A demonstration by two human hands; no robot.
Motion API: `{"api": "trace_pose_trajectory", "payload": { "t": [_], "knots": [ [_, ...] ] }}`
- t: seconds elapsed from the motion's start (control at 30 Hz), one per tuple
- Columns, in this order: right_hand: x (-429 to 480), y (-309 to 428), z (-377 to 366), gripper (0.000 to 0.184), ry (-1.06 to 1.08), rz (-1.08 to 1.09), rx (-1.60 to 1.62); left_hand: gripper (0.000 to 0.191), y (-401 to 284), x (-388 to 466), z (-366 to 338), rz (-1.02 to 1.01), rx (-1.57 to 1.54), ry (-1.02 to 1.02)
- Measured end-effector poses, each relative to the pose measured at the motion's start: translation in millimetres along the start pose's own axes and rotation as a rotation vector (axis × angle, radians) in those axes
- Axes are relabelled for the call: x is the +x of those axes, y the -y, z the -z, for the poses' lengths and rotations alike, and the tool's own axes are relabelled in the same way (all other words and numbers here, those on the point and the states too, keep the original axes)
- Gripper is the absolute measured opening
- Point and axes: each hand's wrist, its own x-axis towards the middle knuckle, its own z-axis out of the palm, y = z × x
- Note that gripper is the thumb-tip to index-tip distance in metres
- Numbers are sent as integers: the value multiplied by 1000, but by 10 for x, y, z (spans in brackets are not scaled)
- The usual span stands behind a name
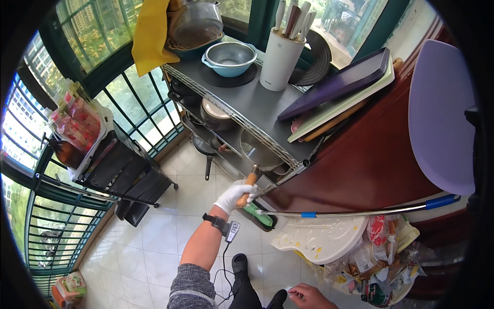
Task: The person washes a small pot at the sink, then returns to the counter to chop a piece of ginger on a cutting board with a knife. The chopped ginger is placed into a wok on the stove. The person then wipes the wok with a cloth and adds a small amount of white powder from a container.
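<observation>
My left hand [236, 196], in a white glove, grips a wooden handle [247, 189] with a metal collar at its far end. The handle points at a round pan or pot [259, 151] on a lower level of the wire rack [247, 104]; the join between them is not clear. On the left wrist sits a black strap with a small grey control unit [232, 231], from which a cable hangs. My right hand [308, 297] looks bare and is low at the bottom edge, fingers bent beside my knee. Whether it holds anything is unclear.
A green brush head [259, 216] with a long metal pole [347, 212] lies right of my left hand. A bin heaped with packaging [378, 266] stands at lower right. The rack top holds a knife block [282, 58], a blue colander [229, 60] and cutting boards [343, 100]. A black cart [127, 174] stands left.
</observation>
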Motion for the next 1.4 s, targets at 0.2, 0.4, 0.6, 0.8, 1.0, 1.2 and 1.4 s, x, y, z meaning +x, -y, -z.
{"api": "trace_pose_trajectory", "payload": {
  "t": [0.2,0.4,0.6,0.8,1.0,1.2,1.4],
  "knots": [
    [120,-70,-46,19,6,-49,28,19,170,537,-155,23,26,43],
    [151,-41,-125,20,0,-54,10,19,348,773,-243,66,15,29],
    [176,3,-185,21,20,-42,9,49,523,705,-217,67,257,-137],
    [285,244,-148,21,42,65,-15,57,839,184,-194,-90,389,-422],
    [250,745,71,17,44,223,-14,22,1400,-1203,-659,-413,-142,-580],
    [220,971,-98,11,109,484,12,21,2313,-2924,-1548,-333,-86,-763],
    [-19,1374,-740,9,544,738,63,23,3514,-4596,-2440,-541,-234,-1025]
  ]
}}
